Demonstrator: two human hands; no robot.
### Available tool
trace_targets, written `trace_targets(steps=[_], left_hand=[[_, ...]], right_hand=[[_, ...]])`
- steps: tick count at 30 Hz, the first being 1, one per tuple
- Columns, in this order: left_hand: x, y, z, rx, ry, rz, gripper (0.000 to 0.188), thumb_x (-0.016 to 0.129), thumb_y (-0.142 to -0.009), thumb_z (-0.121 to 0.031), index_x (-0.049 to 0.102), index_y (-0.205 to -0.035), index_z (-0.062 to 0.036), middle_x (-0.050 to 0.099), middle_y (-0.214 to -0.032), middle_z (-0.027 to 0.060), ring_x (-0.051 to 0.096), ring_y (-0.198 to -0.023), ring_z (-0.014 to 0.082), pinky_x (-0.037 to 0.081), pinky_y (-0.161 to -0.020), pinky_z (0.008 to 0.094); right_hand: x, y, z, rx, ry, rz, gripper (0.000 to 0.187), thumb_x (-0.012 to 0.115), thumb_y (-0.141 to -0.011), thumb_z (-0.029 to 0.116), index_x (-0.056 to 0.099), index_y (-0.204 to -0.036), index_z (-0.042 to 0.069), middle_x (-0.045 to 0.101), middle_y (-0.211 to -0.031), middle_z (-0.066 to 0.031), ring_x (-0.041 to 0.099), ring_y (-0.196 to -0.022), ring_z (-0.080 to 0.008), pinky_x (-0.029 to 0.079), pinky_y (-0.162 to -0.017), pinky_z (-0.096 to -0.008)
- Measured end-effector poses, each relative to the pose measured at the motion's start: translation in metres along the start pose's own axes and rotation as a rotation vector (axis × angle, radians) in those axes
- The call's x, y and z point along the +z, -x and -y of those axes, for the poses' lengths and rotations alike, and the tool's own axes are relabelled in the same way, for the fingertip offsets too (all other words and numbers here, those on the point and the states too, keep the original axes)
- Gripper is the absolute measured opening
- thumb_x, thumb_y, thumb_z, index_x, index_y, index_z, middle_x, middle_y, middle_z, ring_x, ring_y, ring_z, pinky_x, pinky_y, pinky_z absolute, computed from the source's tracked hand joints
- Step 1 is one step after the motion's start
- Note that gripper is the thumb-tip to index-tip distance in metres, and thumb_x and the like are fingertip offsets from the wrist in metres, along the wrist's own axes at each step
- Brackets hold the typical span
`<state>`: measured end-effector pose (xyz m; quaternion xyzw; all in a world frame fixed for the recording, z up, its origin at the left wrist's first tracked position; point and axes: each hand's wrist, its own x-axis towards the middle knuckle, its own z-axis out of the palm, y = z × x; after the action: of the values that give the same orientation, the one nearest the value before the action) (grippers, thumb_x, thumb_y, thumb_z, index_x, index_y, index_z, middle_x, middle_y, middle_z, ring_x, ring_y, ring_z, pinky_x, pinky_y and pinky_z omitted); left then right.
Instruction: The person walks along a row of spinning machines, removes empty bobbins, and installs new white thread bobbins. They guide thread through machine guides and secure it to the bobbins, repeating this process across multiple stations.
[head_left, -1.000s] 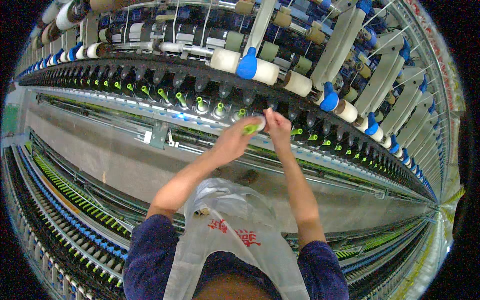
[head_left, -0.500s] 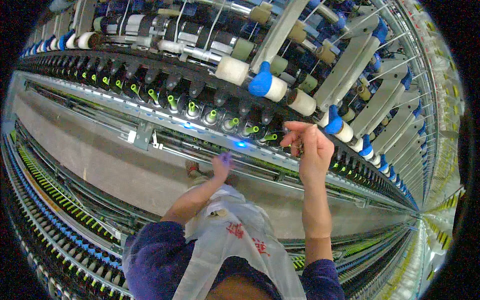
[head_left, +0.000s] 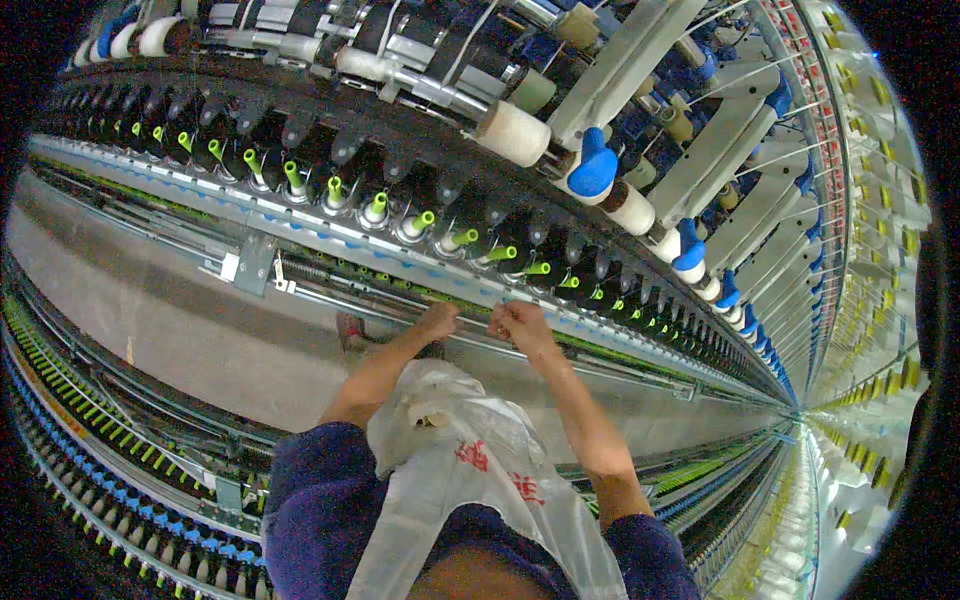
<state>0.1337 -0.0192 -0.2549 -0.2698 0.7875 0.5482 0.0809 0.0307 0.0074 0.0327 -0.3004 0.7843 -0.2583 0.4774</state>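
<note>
My left hand [head_left: 438,321] is closed in front of the machine's lower rail, its fingers curled in. Just to its right, my right hand [head_left: 521,326] has its thumb and fingers pinched together. The hands are a small gap apart, and whatever either one holds is too small or hidden to make out. Behind and above them runs a row of bright green spindle tubes [head_left: 419,224] on a spinning machine, nearest to my right hand. A metal rail [head_left: 330,240] passes between the hands and the tubes.
Above the spindles are white rollers [head_left: 513,134] and blue roller-arm ends [head_left: 594,163], with grey arms [head_left: 627,70] slanting upward. Behind me stands another machine with green and blue tubes [head_left: 150,480]. A narrow aisle floor [head_left: 180,300] lies between. I wear a whitish apron [head_left: 440,400].
My right hand has come down and left from the roller level to beside my left hand. Its fingers have drawn together. Blue lights on the rail no longer show, and the view has shifted.
</note>
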Motion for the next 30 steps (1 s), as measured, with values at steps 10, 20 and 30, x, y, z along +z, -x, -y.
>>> trace_targets(steps=[10, 20, 30], left_hand=[[-0.189, 0.047, -0.247, 0.704, 0.706, -0.631, 0.035, 0.066, -0.083, -0.021, 0.061, -0.111, -0.0009, 0.062, -0.113, 0.0152, 0.064, -0.055, 0.0147, 0.052, -0.055, 0.0272], [-0.166, 0.069, -0.222, 0.366, 0.973, -0.188, 0.027, 0.056, -0.091, -0.025, 0.066, -0.096, -0.0006, 0.067, -0.079, 0.0064, 0.060, -0.049, 0.0109, 0.049, -0.046, 0.0265], [-0.151, 0.172, -0.221, 0.754, -0.169, -1.061, 0.031, 0.067, -0.070, -0.010, 0.064, -0.102, -0.0097, 0.060, -0.074, 0.0048, 0.060, -0.063, 0.0200, 0.049, -0.051, 0.0307]], right_hand=[[-0.118, 0.041, 0.225, -0.620, 1.464, -0.622, 0.018, 0.069, -0.074, 0.018, 0.066, -0.089, 0.009, 0.058, -0.072, -0.0090, 0.056, -0.069, -0.0249, 0.045, -0.061, -0.0380], [-0.106, 0.046, 0.192, -0.721, 1.538, -0.762, 0.020, 0.067, -0.075, 0.014, 0.056, -0.071, -0.001, 0.056, -0.077, -0.0159, 0.051, -0.078, -0.0329, 0.043, -0.069, -0.0427], [0.030, 0.096, 0.043, -0.431, -1.227, 0.043, 0.015, 0.054, -0.092, 0.012, 0.059, -0.104, 0.006, 0.057, -0.117, -0.0071, 0.054, -0.105, -0.0182, 0.040, -0.095, -0.0338]])
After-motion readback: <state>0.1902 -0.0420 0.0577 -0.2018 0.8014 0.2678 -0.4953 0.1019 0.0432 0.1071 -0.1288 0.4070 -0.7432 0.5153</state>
